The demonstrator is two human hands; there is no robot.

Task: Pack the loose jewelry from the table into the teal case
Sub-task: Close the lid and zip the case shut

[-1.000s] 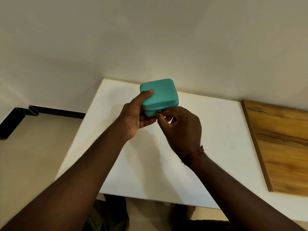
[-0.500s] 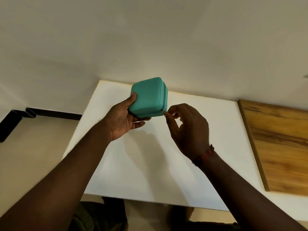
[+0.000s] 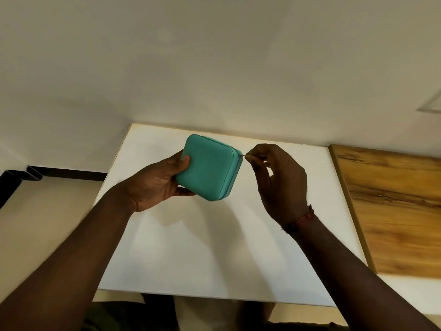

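The teal case (image 3: pixel 208 167) is a small rounded square box, closed, held in the air above the white table (image 3: pixel 214 247) and tipped on its side so its lid faces me. My left hand (image 3: pixel 157 180) grips its left edge, thumb on the lid and fingers underneath. My right hand (image 3: pixel 276 180) pinches the small metal zipper pull (image 3: pixel 243 156) at the case's upper right corner. No loose jewelry shows on the table.
A wooden board (image 3: pixel 391 211) lies along the table's right side. A pale wall rises right behind the table's far edge. A black metal frame (image 3: pixel 19 175) stands on the floor at the left.
My left hand has turned the case from flat to on its side, lid toward me. My right hand has followed the zipper from the front edge round to the upper right corner.
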